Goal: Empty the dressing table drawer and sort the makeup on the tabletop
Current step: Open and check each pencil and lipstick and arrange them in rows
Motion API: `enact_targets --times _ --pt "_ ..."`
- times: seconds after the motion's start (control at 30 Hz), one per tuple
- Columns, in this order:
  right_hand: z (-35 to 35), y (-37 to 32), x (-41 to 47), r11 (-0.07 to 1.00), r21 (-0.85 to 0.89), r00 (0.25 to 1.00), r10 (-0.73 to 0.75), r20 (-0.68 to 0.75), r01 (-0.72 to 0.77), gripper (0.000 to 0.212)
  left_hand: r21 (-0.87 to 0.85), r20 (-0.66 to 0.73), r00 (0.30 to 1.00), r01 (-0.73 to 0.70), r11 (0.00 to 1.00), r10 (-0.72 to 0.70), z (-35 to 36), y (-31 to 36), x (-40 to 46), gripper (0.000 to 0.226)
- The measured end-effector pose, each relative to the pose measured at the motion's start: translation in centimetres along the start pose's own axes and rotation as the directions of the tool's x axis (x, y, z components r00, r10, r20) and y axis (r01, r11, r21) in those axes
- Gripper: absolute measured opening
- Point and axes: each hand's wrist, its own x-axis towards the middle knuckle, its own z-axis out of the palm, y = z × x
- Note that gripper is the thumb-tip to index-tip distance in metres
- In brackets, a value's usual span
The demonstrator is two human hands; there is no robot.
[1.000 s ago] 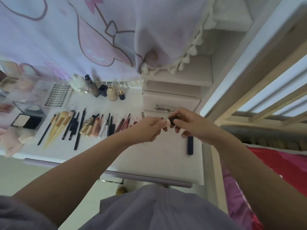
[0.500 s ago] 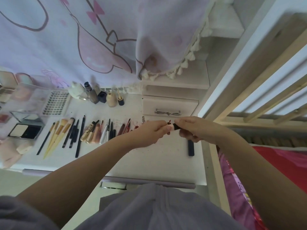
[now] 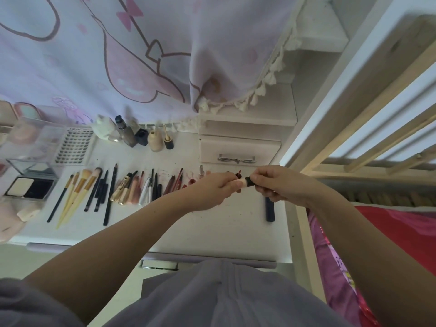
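Over the white tabletop [image 3: 224, 227] both hands meet on one small lipstick tube [image 3: 245, 181] with a pale end and a dark end. My left hand [image 3: 212, 188] pinches the pale end, my right hand [image 3: 276, 182] grips the dark end. A row of brushes [image 3: 77, 192], pencils and lip products [image 3: 141, 187] lies sorted to the left. A dark blue tube [image 3: 269, 210] lies alone below my right hand. Most of the held tube is hidden by my fingers.
A small closed drawer with a bow handle [image 3: 237, 159] sits behind the hands. Bottles [image 3: 146, 138] stand at the back under a hanging printed cloth [image 3: 118, 55]. An open compact [image 3: 28, 188], a lash tray [image 3: 74, 147] and clear boxes lie far left. A bed frame [image 3: 377, 138] stands right.
The view tilted slightly. Both hands stayed together on the small tube, and a short stretch of the tube now shows between them.
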Motion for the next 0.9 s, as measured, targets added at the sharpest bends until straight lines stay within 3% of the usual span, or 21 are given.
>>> enact_targets --times 0.07,0.23,0.37,0.53,0.67,0.83,0.9 --pt "-0.2 0.2 0.0 0.999 0.033 1.000 -0.005 -0.004 0.005 0.010 0.005 0.005 1.000 0.003 1.000 -0.003 0.1 -0.2 0.0 0.026" --pt "-0.2 0.2 0.0 0.998 0.038 0.999 0.042 0.009 -0.043 0.033 0.044 0.003 1.000 -0.005 0.999 0.005 0.1 0.1 0.1 0.031" --pt "-0.3 0.4 0.3 0.999 0.050 1.000 0.002 -0.024 -0.001 0.015 0.007 -0.003 1.000 0.008 1.000 -0.008 0.0 -0.2 0.1 0.028" --pt "-0.4 0.6 0.4 0.996 0.054 0.998 0.066 -0.022 -0.065 0.028 0.056 0.009 1.000 0.000 0.998 0.000 0.2 -0.4 0.1 0.025" --pt "-0.4 0.9 0.6 0.996 0.085 0.998 0.010 -0.060 -0.005 0.009 0.047 0.002 1.000 0.007 0.999 -0.007 -0.1 -0.6 0.1 0.026" --pt "-0.3 1.1 0.4 0.985 0.140 0.993 0.109 -0.040 -0.102 0.037 0.108 0.003 1.000 -0.011 0.994 0.011 0.1 -0.7 0.1 0.025" --pt "-0.2 1.3 0.5 0.987 0.123 0.993 0.109 -0.040 -0.103 0.032 0.116 0.006 1.000 -0.010 0.993 0.009 0.1 -0.6 0.1 0.025"
